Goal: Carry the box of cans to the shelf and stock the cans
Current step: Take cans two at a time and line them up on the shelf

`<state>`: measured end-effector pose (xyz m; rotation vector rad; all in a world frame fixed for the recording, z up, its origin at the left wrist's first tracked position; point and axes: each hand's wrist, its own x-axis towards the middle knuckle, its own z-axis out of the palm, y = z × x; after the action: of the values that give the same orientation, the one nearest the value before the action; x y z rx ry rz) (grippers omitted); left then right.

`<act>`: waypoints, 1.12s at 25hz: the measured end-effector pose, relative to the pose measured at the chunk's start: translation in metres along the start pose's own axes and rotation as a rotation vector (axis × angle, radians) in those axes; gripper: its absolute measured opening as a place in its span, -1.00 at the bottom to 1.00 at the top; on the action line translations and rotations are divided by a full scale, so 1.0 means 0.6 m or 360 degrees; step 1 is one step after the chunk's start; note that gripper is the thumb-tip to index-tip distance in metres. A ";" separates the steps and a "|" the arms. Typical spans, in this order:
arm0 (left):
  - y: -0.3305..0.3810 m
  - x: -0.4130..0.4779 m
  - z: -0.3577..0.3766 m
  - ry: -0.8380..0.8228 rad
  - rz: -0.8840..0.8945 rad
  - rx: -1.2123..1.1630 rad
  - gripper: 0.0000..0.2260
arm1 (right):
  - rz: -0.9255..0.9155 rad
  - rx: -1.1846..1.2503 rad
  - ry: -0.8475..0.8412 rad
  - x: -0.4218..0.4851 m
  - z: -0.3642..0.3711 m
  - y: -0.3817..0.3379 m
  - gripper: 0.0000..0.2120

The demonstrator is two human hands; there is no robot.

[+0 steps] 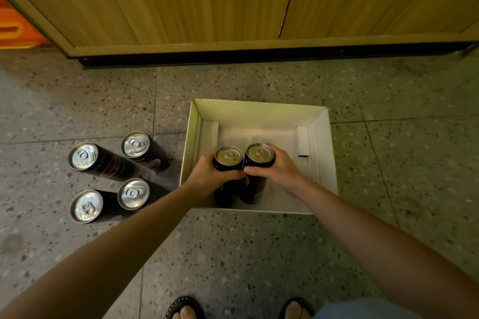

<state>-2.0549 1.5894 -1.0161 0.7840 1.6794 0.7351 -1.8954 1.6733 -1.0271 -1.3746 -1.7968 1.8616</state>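
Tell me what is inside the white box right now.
Inside the white box: two dark cans, left can gripped by the left hand, right can by the right hand. Hands and forearms hide the near floor.

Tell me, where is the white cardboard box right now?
The white cardboard box sits on the speckled floor right of four upright dark cans, before the wooden cabinet.

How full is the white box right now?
Nearly empty: the white box holds only two upright cans, one in the left hand, one in the right hand.
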 end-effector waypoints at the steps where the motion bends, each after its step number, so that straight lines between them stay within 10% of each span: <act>1: 0.003 -0.001 -0.001 0.0008 -0.0001 -0.0008 -0.59 | 0.0018 0.0040 -0.0001 0.000 0.000 -0.006 -0.55; 7: 0.155 -0.083 -0.067 0.0192 -0.0005 -0.0113 -0.52 | 0.0051 0.0104 -0.0021 -0.053 -0.052 -0.197 -0.67; 28: 1.278 -0.673 -0.464 0.0312 0.0827 0.0127 -0.64 | -0.0576 -0.0135 0.0019 -0.503 -0.283 -1.427 -0.59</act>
<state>-2.1476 1.6955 -0.1171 1.2628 1.6998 1.1361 -1.9830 1.7756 -0.1133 -0.9970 -1.9815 1.6017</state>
